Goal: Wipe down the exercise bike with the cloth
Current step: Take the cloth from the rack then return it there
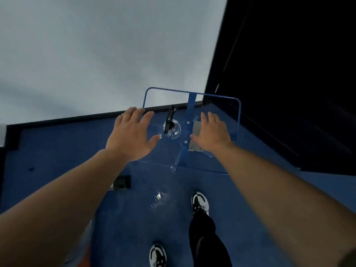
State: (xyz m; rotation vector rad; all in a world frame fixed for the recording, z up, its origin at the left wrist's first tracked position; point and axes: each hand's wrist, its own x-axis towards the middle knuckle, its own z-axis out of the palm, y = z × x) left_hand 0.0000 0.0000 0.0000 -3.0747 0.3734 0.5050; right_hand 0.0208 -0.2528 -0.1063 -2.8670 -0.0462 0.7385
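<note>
A clear acrylic panel (221, 105) with blue edging and a blue vertical strip (189, 112) stands over a blue floor (57, 151). On the panel sits a clear suction cup (174, 130) with a black lever (169, 119). A pale wall (96, 51) rises behind, a black panel (289, 74) to the right. Two black-and-white shoes (200, 203) stand on the floor.

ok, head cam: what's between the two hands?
Between the left hand and right hand sits a clear suction cup with a black lever on the transparent panel.
</note>
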